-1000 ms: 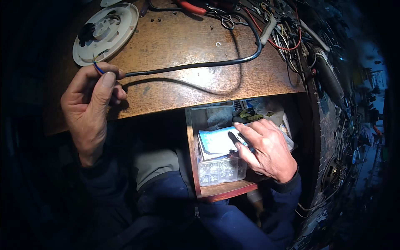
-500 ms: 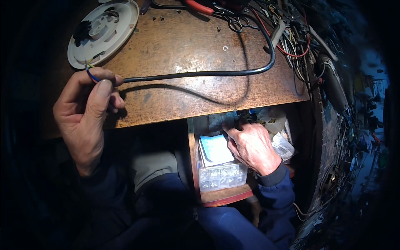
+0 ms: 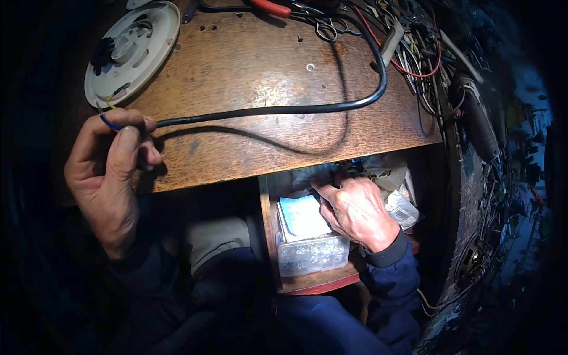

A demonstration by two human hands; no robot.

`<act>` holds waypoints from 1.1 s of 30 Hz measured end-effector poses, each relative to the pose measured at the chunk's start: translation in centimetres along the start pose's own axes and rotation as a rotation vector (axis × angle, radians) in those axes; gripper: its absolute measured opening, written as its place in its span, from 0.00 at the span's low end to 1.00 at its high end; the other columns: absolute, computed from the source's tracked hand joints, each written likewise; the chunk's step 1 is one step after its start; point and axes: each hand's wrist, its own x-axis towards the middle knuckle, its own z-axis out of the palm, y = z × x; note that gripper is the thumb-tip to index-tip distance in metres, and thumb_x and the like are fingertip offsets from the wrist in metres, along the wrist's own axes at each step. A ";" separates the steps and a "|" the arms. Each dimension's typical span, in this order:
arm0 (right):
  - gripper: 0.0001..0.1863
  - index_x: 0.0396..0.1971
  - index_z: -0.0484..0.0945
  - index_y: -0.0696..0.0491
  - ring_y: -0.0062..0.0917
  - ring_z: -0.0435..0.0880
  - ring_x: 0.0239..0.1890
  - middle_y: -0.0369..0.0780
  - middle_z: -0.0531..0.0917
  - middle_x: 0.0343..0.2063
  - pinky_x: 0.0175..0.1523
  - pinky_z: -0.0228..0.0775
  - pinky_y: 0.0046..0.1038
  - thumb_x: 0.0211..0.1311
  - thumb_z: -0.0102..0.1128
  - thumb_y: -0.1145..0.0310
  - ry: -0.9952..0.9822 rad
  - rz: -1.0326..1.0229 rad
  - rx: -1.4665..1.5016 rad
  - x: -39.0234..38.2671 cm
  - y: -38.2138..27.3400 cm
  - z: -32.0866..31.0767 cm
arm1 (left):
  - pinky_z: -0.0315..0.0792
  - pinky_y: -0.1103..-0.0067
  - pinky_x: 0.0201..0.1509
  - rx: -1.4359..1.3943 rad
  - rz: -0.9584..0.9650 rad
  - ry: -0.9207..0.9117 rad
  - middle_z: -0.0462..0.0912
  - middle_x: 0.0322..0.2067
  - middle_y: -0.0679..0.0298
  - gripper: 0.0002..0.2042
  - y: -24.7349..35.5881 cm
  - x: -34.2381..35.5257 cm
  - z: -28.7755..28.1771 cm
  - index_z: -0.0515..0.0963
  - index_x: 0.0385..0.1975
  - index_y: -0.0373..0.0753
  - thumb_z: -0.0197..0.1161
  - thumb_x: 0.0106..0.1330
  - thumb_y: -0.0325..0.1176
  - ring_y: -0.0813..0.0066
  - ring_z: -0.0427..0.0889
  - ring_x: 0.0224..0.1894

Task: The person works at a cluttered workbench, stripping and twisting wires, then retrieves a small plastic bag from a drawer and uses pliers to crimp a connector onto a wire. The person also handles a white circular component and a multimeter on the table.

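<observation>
At the left, my left hand (image 3: 106, 177) pinches a black electrical cable (image 3: 266, 110) near its end between thumb and fingers. Past the fingertips stick out a blue wire (image 3: 108, 123) and a yellow-green one. The cable runs right across the wooden tabletop and bends up toward the back. My right hand (image 3: 362, 213) reaches into a pulled-out drawer (image 3: 319, 288) below the table edge, over plastic bags (image 3: 384, 168). Its fingertips are hidden in the drawer's dim far part. Close beside it, a blue-and-white booklet (image 3: 303, 218) lies on a clear compartment box (image 3: 313, 255) of small parts.
A round off-white plastic base (image 3: 133, 53) lies at the table's back left. Scissors (image 3: 326, 29), red-handled pliers (image 3: 271, 7), small screws and a small ring (image 3: 310, 67) are on the tabletop. Tangled wires (image 3: 414, 59) and a dark cylindrical tool (image 3: 476, 118) crowd the right side.
The left hand and the cable end have shifted slightly left and down in view, along with the table. The right hand stays in the drawer, its fingers slightly changed.
</observation>
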 end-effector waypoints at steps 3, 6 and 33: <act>0.14 0.38 0.85 0.55 0.41 0.84 0.27 0.47 0.80 0.20 0.36 0.76 0.41 0.52 0.67 0.66 0.024 -0.023 0.034 0.1 0.1 0.0 | 0.76 0.84 0.35 0.005 0.011 -0.008 0.85 0.37 0.54 0.07 -0.2 0.0 -0.1 0.80 0.44 0.32 0.61 0.72 0.27 0.79 0.82 0.29; 0.10 0.31 0.83 0.56 0.41 0.84 0.25 0.47 0.80 0.19 0.34 0.76 0.41 0.52 0.67 0.66 0.045 0.005 0.004 0.1 0.2 0.2 | 0.76 0.84 0.36 0.015 0.022 -0.023 0.84 0.38 0.54 0.07 -0.2 0.2 -0.2 0.80 0.44 0.31 0.60 0.73 0.27 0.79 0.81 0.29; 0.12 0.28 0.79 0.63 0.55 0.79 0.27 0.57 0.78 0.20 0.33 0.70 0.47 0.57 0.66 0.67 0.186 0.166 0.278 1.3 0.8 3.7 | 0.78 0.84 0.41 -0.054 0.035 -0.091 0.85 0.39 0.61 0.09 0.0 0.7 -0.1 0.80 0.48 0.33 0.62 0.73 0.29 0.81 0.83 0.36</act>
